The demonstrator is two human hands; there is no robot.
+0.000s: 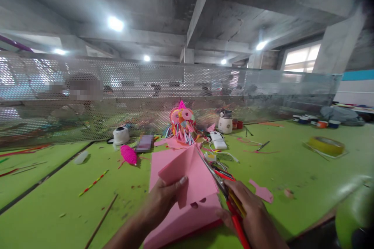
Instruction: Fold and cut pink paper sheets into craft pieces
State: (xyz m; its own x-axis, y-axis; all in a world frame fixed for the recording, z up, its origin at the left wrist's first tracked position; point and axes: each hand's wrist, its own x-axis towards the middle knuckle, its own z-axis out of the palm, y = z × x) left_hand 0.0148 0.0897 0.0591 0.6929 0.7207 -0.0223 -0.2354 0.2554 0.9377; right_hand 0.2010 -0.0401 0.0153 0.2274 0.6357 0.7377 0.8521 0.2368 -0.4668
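My left hand is closed on a folded sheet of pink paper, its thumb pressed on the near face. In my right hand is a pair of scissors with red handles. Their metal blades point away from me and lie along the right edge of the held paper. Something yellow shows between the right fingers; I cannot tell whether it belongs to the scissors. Under the held sheet lies more pink paper with a few dark holes or spots. A small pink offcut rests right of my right hand.
A fringed, owl-like paper figure stands ahead before a perforated metal screen. Around it are a white spool, a bright pink yarn bundle, a white power bank with cables and a jar. Yellow tape lies right, a stick left.
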